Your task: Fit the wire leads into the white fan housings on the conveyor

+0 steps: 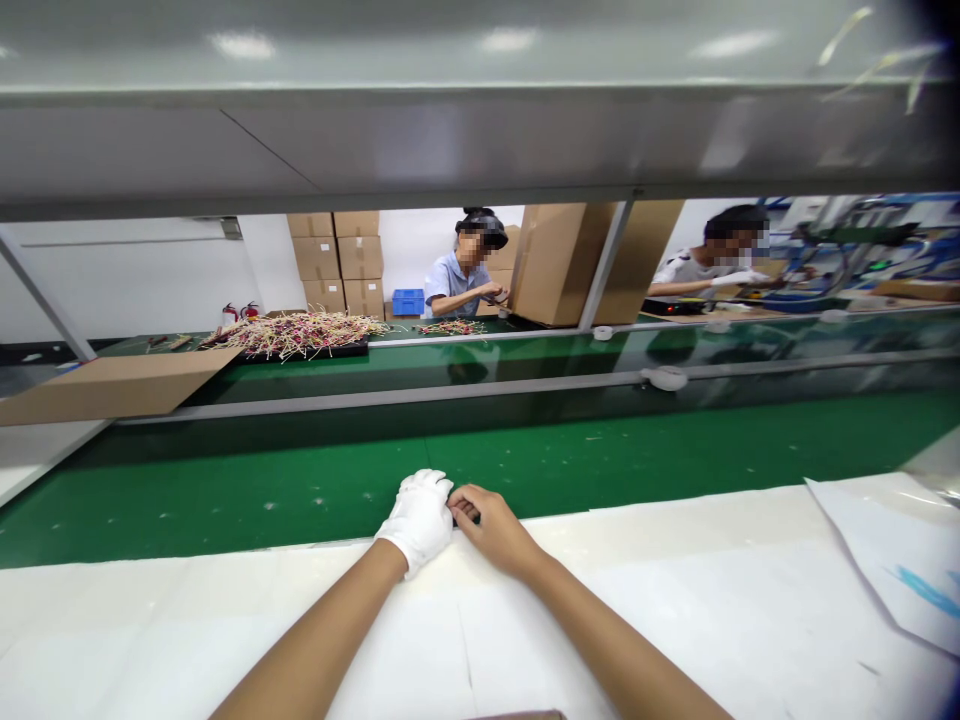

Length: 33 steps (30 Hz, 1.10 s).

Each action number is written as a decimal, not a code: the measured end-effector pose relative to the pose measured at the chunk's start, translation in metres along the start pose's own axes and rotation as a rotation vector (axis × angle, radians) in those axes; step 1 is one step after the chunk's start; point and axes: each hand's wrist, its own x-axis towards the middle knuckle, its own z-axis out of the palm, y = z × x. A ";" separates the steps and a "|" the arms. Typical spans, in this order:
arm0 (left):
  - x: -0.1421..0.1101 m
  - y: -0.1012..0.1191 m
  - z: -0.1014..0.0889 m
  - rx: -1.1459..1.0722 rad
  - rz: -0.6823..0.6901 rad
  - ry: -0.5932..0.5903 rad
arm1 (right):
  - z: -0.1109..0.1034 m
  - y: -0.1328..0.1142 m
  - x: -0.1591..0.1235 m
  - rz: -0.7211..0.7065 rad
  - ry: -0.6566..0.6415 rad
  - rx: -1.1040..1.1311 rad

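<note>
My left hand (417, 520) wears a white glove (420, 505) and is held over the near edge of the green conveyor belt (247, 500). Its fingers point forward, slightly bent and a little apart, with nothing visible in them. Bare and curled, my right hand (491, 525) touches the right side of that glove. Its thumb and fingertips are closed together against the glove, seemingly pinching it; the exact contact is partly hidden. Below both forearms lies a white-covered work surface (375, 640).
Across the belt, a heap of cream and red wire-like pieces (300, 332) lies beside a cardboard sheet (120, 385). Two people work there, near a large carton (555, 265). A white tape roll (665, 378) rests on the rail. A metal shelf (450, 140) hangs overhead.
</note>
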 end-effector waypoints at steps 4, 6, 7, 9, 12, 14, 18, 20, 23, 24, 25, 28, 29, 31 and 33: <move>0.000 0.000 0.000 0.006 -0.011 -0.011 | 0.000 0.000 0.000 -0.003 0.000 -0.001; 0.000 0.000 0.001 0.006 -0.020 -0.019 | 0.000 0.000 0.000 -0.003 0.002 -0.002; 0.000 0.000 0.001 0.005 -0.021 -0.019 | 0.000 0.000 0.000 -0.002 0.002 -0.004; 0.000 0.000 0.002 -0.002 -0.015 -0.010 | 0.000 0.000 0.000 0.002 0.002 -0.006; 0.000 0.000 0.001 -0.002 -0.010 -0.008 | 0.000 0.000 0.000 0.002 0.005 -0.006; 0.000 0.000 0.001 -0.003 -0.008 -0.012 | 0.000 0.000 0.000 0.001 0.006 -0.003; 0.000 0.000 0.001 -0.009 -0.002 -0.010 | 0.000 0.000 0.000 -0.001 0.007 0.000; 0.000 -0.001 0.001 -0.009 0.002 -0.005 | 0.000 0.000 0.000 -0.004 0.006 -0.003; 0.000 -0.001 0.003 -0.016 -0.008 -0.003 | 0.000 0.001 0.001 -0.008 0.005 -0.006; 0.000 -0.002 0.003 -0.019 -0.016 -0.007 | 0.000 0.001 0.001 -0.008 0.004 -0.005; 0.000 -0.002 0.003 -0.020 -0.024 -0.013 | 0.000 0.001 0.001 -0.007 0.004 -0.004; 0.000 -0.001 0.003 -0.022 -0.034 -0.023 | 0.001 0.001 0.000 -0.006 0.004 0.001; 0.000 -0.001 0.002 -0.022 -0.031 -0.022 | 0.001 0.001 0.000 -0.007 0.005 0.002; 0.000 -0.001 0.002 -0.020 -0.020 -0.021 | 0.001 0.001 0.000 -0.010 0.005 0.008; 0.000 -0.001 0.002 -0.019 -0.014 -0.017 | 0.001 0.001 0.000 -0.011 0.005 0.008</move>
